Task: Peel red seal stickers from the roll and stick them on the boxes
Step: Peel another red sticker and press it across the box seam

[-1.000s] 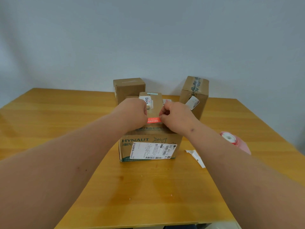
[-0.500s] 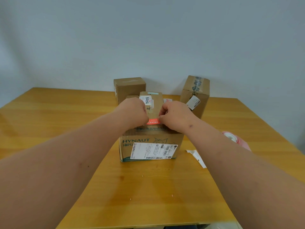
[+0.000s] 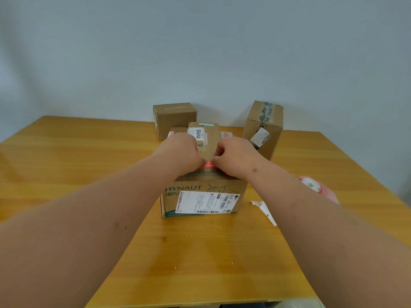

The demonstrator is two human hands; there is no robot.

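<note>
Both forearms reach forward over the wooden table (image 3: 66, 174) and meet above the HYNAUT carton (image 3: 203, 200). The left hand (image 3: 181, 153) and right hand (image 3: 233, 156), fingers curled knuckles-up, press a red seal sticker (image 3: 208, 163) against the small box (image 3: 203, 138) atop that carton. The sticker roll (image 3: 315, 187) lies right of the carton.

Less red sticker (image 3: 208, 164) between hands

Small box (image 3: 205, 141) atop printed box (image 3: 203, 196), two boxes behind – sticker roll (image 3: 320, 190) right, apparently on table (image 3: 66, 174)
</note>
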